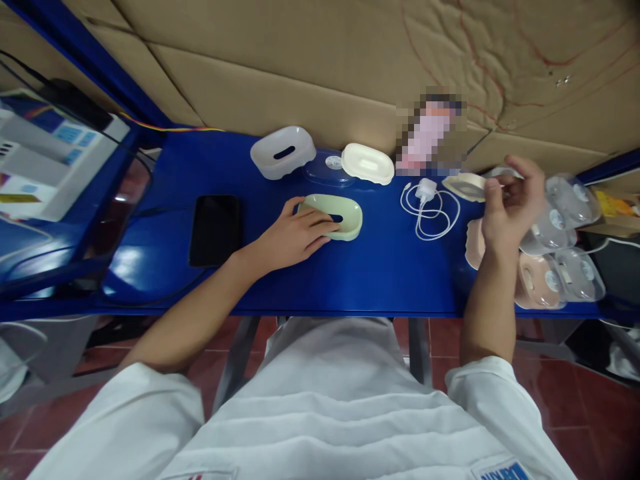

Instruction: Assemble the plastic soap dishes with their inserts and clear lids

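Note:
My left hand (295,237) lies over the left end of a pale green soap dish (353,217), its fingers reaching in toward the dark slot in the bottom. The dish rests on the blue table. Off to the right, my right hand (513,207) is raised with its thumb against the end of a cream soap dish part (465,183); the fingers behind are partly hidden. Behind the green dish are a white soap dish (284,155) with a slot, a clear lid (323,175) with a label, and a cream tray (368,163).
A black phone (215,230) lies left of my left hand. A white charger (425,191) with a coiled cable sits at centre right. Several clear-lidded soap dishes (540,280) crowd the right end. Cardboard (300,80) backs the table (390,280); a white box (60,173) stands far left.

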